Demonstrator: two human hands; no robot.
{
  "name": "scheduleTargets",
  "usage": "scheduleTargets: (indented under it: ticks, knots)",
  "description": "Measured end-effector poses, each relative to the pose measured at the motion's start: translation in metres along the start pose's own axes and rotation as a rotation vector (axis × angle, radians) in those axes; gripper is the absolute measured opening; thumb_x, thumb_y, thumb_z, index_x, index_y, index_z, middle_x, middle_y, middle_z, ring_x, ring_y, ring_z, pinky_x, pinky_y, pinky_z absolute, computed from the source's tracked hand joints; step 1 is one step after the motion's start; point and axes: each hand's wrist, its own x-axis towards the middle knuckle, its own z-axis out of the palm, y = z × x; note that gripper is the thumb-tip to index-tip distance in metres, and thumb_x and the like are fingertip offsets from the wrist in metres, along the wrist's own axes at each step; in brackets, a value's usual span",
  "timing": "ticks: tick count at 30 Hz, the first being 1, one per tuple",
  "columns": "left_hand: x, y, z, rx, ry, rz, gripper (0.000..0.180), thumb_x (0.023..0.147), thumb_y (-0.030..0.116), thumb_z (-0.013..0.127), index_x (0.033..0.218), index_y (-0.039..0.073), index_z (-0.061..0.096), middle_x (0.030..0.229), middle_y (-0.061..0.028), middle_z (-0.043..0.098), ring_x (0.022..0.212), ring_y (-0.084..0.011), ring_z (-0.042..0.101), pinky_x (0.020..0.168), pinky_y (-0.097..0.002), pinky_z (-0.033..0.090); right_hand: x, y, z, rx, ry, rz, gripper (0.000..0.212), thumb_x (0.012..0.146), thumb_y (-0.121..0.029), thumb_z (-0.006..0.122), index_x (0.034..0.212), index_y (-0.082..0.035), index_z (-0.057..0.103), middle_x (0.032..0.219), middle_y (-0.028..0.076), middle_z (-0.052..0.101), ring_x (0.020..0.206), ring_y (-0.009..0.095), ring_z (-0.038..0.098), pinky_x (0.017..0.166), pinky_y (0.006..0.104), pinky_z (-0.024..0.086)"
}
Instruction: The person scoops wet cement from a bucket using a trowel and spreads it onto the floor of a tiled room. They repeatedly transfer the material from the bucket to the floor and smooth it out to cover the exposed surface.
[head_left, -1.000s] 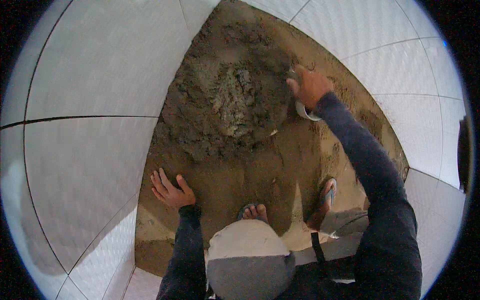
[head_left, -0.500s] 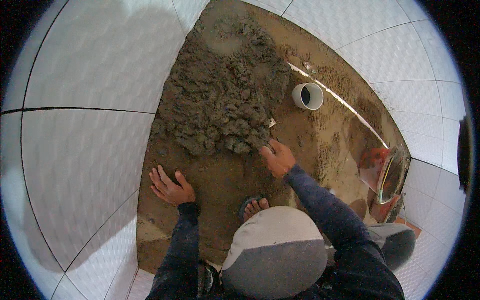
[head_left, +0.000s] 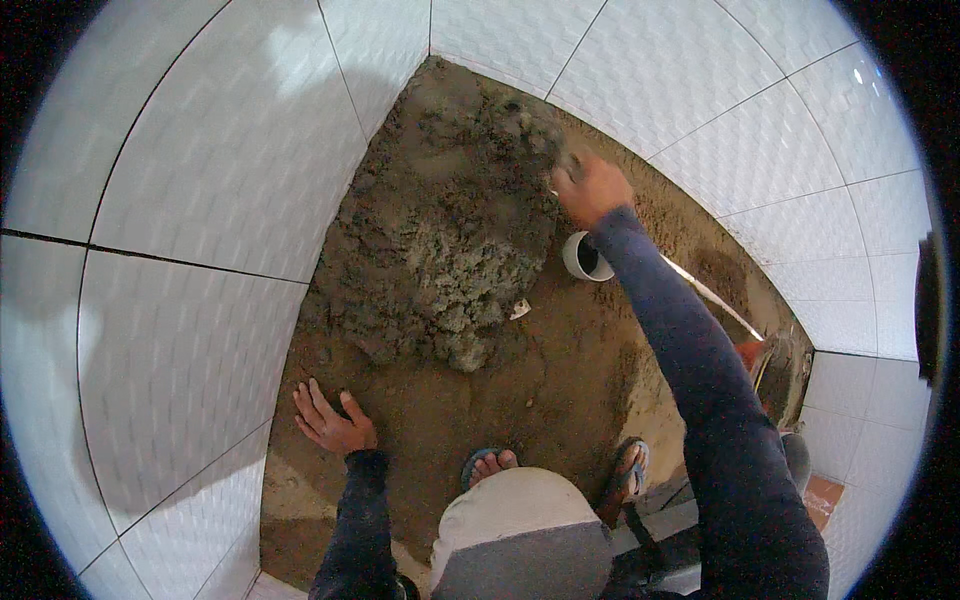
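Note:
A heap of wet grey mortar (head_left: 430, 250) lies on the brown floor in the corner between white tiled walls. My right hand (head_left: 597, 188) reaches to the heap's far right edge, slightly blurred. Its fingers are curled closed; a greyish shape shows at the fingertips, but I cannot make out what it is. Just below that wrist stands a white cup-like container (head_left: 580, 262) with a dark inside, partly covered by my sleeve. My left hand (head_left: 338, 420) is at the left, fingers spread, near the wall's foot and below the heap, holding nothing.
White tiled walls (head_left: 190, 180) rise left and right. A thin white strip (head_left: 715, 298) runs along the right side of the floor. A red object (head_left: 750, 355) is mostly behind my right arm. A small white piece (head_left: 520, 309) lies at the heap's edge. My sandalled feet are below.
My right hand has moved from the heap's near edge up to its far right side, past the white container. My left hand stays low at the left. The view has shifted.

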Motion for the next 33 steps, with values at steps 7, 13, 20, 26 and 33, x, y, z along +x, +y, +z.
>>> scheduleTargets:
  ticks: [7,13,20,26,33]
  knots:
    - [-0.002,-0.001,-0.006,0.054,-0.085,-0.037,0.054,0.098,0.043,0.045,0.139,0.008,0.049,0.146,-0.0167,0.045,0.139,-0.0346,0.037,0.112,-0.0573,0.023,0.046,-0.031,0.041,-0.011,0.064,0.236,0.045,0.089,-0.039,0.059,0.116,-0.004,0.056,0.093,0.021,0.069,0.085,0.036,0.069,0.071,0.0477,0.055]
    - [-0.005,0.007,-0.001,0.026,-0.085,-0.035,0.054,0.097,0.042,0.048,0.140,0.008,0.047,0.147,-0.0181,0.043,0.139,-0.0356,0.036,0.112,-0.0570,0.023,0.077,-0.016,0.100,1.311,-0.408,0.627,0.036,0.094,-0.036,0.053,0.099,-0.001,0.053,0.074,0.014,0.059,0.053,0.026,0.058,0.047,0.0411,0.050]
    - [0.000,0.013,-0.006,0.004,-0.079,0.013,0.055,0.097,0.042,0.049,0.139,0.007,0.048,0.146,-0.0209,0.043,0.137,-0.0378,0.038,0.111,-0.0554,0.025,0.110,0.009,0.105,0.340,-0.438,-0.025,0.040,0.093,-0.041,0.053,0.102,-0.003,0.058,0.092,0.021,0.066,0.075,0.036,0.066,0.065,0.0472,0.054]
    - [0.001,0.005,-0.013,0.086,-0.126,-0.001,0.059,0.098,0.047,0.046,0.140,0.006,0.048,0.146,-0.0200,0.043,0.137,-0.0371,0.038,0.112,-0.0558,0.024,0.112,-0.043,0.048,-0.129,-0.272,0.003,0.052,0.093,-0.045,0.049,0.124,-0.005,0.059,0.111,0.022,0.067,0.104,0.039,0.065,0.089,0.0502,0.052]
    - [0.000,0.000,-0.009,0.067,-0.069,-0.061,0.059,0.097,0.049,0.046,0.140,0.009,0.048,0.147,-0.0176,0.043,0.139,-0.0352,0.037,0.111,-0.0577,0.024,0.133,0.004,0.152,0.300,-0.317,-0.100,0.043,0.096,-0.039,0.047,0.113,0.000,0.057,0.093,0.020,0.066,0.080,0.035,0.067,0.062,0.0524,0.053]
